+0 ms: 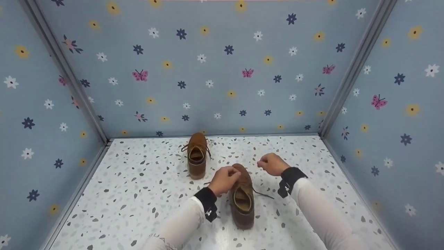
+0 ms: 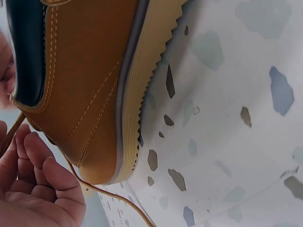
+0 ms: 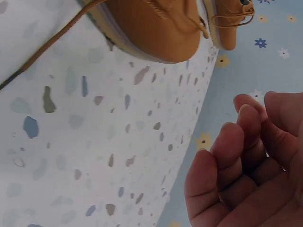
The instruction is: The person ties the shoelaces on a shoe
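A brown lace-up shoe (image 1: 243, 218) stands on the floor in front of me, toe pointing away. My left hand (image 1: 223, 180) is over its front part from the left. In the left wrist view, a brown shoelace (image 2: 14, 130) runs from the shoe's lacing to the left fingers, which pinch it; another loose lace end (image 2: 118, 195) trails down past them. My right hand (image 1: 273, 164) hovers right of the toe, fingers loosely curled with nothing between them. A loose lace (image 3: 52, 45) stretches out on the shoe's right side, apart from the right hand.
A matching brown shoe (image 1: 197, 170), its laces hanging in a bow, stands further off to the left by the back wall. White speckled flooring (image 1: 138, 194) lies beneath both shoes. Blue flowered panels (image 1: 208, 69) enclose the back and both sides.
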`<state>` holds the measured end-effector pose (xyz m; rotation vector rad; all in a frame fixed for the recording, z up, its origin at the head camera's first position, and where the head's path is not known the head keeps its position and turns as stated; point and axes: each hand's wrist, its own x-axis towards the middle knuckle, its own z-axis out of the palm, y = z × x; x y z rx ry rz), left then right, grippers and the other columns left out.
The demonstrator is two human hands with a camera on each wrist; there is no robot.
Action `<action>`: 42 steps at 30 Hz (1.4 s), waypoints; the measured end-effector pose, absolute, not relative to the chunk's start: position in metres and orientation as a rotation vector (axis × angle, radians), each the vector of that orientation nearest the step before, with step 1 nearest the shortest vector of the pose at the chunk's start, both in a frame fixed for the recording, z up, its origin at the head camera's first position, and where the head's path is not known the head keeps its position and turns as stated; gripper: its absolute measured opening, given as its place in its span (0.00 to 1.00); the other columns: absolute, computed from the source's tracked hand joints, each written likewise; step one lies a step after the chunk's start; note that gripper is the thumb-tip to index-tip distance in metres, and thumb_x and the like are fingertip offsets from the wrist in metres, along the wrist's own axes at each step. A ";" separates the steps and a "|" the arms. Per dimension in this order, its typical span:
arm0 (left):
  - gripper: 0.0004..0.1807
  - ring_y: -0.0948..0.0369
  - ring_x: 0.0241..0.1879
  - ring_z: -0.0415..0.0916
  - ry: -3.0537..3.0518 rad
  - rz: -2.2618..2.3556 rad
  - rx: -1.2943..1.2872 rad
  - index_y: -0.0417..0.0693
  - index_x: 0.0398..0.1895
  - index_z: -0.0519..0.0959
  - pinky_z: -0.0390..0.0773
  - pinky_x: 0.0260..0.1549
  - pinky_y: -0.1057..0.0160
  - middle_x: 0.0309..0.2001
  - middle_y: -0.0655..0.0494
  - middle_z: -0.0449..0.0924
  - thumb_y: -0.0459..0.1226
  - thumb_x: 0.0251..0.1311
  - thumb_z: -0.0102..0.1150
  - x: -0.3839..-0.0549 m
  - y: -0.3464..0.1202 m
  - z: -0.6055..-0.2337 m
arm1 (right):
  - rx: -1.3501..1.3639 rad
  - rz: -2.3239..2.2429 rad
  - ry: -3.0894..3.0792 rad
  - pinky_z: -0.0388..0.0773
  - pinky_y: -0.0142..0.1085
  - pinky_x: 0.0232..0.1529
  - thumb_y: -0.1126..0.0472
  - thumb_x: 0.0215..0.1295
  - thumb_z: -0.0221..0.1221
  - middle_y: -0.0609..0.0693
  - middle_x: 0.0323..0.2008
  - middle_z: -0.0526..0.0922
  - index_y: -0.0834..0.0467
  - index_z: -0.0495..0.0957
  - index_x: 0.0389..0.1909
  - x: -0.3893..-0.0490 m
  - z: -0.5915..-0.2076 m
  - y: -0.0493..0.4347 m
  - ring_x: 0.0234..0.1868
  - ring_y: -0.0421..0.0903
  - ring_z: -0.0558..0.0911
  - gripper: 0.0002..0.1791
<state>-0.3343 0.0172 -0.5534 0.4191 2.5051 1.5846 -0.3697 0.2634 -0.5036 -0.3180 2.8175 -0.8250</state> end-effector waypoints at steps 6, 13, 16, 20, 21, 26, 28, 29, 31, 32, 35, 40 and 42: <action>0.10 0.66 0.29 0.76 2.570 1.566 0.438 0.43 0.37 0.85 0.78 0.34 0.64 0.33 0.55 0.83 0.40 0.72 0.60 -0.336 0.012 -0.553 | -0.335 -0.850 2.676 0.77 0.33 0.32 0.53 0.81 0.53 0.61 0.40 0.89 0.64 0.88 0.45 -0.361 -0.531 0.260 0.30 0.42 0.82 0.20; 0.09 0.67 0.27 0.74 2.584 1.564 0.458 0.43 0.35 0.87 0.76 0.32 0.66 0.29 0.59 0.82 0.38 0.69 0.62 -0.336 0.013 -0.552 | -0.251 -0.954 2.606 0.72 0.30 0.28 0.48 0.76 0.59 0.53 0.29 0.83 0.62 0.87 0.39 -0.357 -0.545 0.250 0.24 0.39 0.75 0.20; 0.09 0.67 0.26 0.74 2.570 1.565 0.453 0.42 0.36 0.87 0.76 0.29 0.67 0.29 0.59 0.82 0.38 0.69 0.62 -0.336 0.015 -0.551 | -0.213 -1.011 2.576 0.73 0.31 0.31 0.49 0.74 0.61 0.56 0.35 0.86 0.57 0.87 0.38 -0.357 -0.546 0.247 0.27 0.40 0.77 0.16; 0.09 0.66 0.25 0.74 2.543 1.561 0.415 0.42 0.37 0.87 0.75 0.24 0.67 0.31 0.58 0.82 0.38 0.68 0.62 -0.336 0.016 -0.551 | -0.215 -1.103 2.558 0.74 0.31 0.32 0.52 0.73 0.62 0.54 0.36 0.86 0.55 0.87 0.37 -0.359 -0.544 0.243 0.29 0.40 0.77 0.12; 0.09 0.66 0.25 0.74 2.537 1.559 0.398 0.43 0.37 0.87 0.75 0.22 0.68 0.31 0.58 0.82 0.39 0.68 0.62 -0.337 0.017 -0.551 | -0.236 -1.121 2.562 0.74 0.31 0.31 0.52 0.73 0.62 0.52 0.34 0.84 0.55 0.87 0.37 -0.359 -0.543 0.242 0.29 0.40 0.77 0.12; 0.08 0.65 0.24 0.74 2.520 1.546 0.345 0.48 0.37 0.88 0.73 0.18 0.67 0.32 0.59 0.83 0.41 0.69 0.63 -0.338 0.018 -0.552 | -0.356 -1.165 2.574 0.73 0.32 0.31 0.54 0.74 0.61 0.44 0.28 0.78 0.55 0.86 0.38 -0.358 -0.539 0.237 0.28 0.40 0.76 0.10; 0.09 0.65 0.24 0.75 2.520 1.544 0.340 0.48 0.37 0.89 0.73 0.17 0.67 0.32 0.58 0.84 0.42 0.69 0.64 -0.339 0.019 -0.552 | -0.389 -1.154 2.582 0.74 0.32 0.31 0.54 0.74 0.61 0.43 0.29 0.79 0.54 0.86 0.39 -0.357 -0.538 0.236 0.28 0.40 0.77 0.09; 0.09 0.65 0.25 0.75 2.517 1.539 0.333 0.49 0.37 0.89 0.73 0.17 0.67 0.32 0.59 0.84 0.43 0.69 0.64 -0.339 0.019 -0.552 | -0.403 -1.150 2.584 0.74 0.32 0.31 0.54 0.74 0.61 0.43 0.30 0.80 0.54 0.86 0.39 -0.356 -0.537 0.235 0.29 0.40 0.77 0.09; 0.10 0.65 0.24 0.75 2.507 1.535 0.318 0.50 0.38 0.89 0.72 0.16 0.68 0.31 0.59 0.84 0.44 0.69 0.64 -0.340 0.021 -0.553 | -0.430 -1.137 2.590 0.74 0.32 0.32 0.54 0.74 0.62 0.44 0.32 0.82 0.54 0.86 0.39 -0.355 -0.537 0.234 0.29 0.40 0.77 0.09; 0.11 0.65 0.23 0.74 2.500 1.537 0.312 0.49 0.37 0.89 0.71 0.15 0.68 0.30 0.59 0.84 0.45 0.69 0.64 -0.340 0.021 -0.553 | -0.446 -1.131 2.591 0.74 0.32 0.32 0.55 0.74 0.62 0.44 0.32 0.82 0.54 0.85 0.39 -0.355 -0.536 0.234 0.30 0.40 0.77 0.08; 0.14 0.65 0.22 0.74 2.479 1.540 0.288 0.50 0.36 0.89 0.70 0.12 0.69 0.27 0.60 0.82 0.48 0.71 0.63 -0.342 0.022 -0.553 | -0.500 -1.120 2.589 0.74 0.33 0.33 0.55 0.74 0.62 0.44 0.33 0.83 0.54 0.85 0.38 -0.353 -0.535 0.232 0.30 0.40 0.77 0.08; 0.14 0.66 0.20 0.73 2.426 1.614 0.277 0.47 0.32 0.87 0.67 0.11 0.70 0.23 0.61 0.80 0.46 0.70 0.62 -0.343 0.023 -0.554 | -0.587 -1.117 2.578 0.73 0.33 0.33 0.55 0.74 0.63 0.42 0.30 0.80 0.54 0.86 0.37 -0.353 -0.533 0.232 0.30 0.39 0.75 0.08; 0.13 0.66 0.19 0.73 2.399 1.644 0.273 0.46 0.31 0.86 0.66 0.10 0.70 0.21 0.61 0.80 0.44 0.69 0.63 -0.343 0.023 -0.554 | -0.603 -1.111 2.571 0.73 0.33 0.33 0.54 0.74 0.63 0.41 0.29 0.79 0.54 0.86 0.37 -0.353 -0.532 0.234 0.29 0.39 0.75 0.09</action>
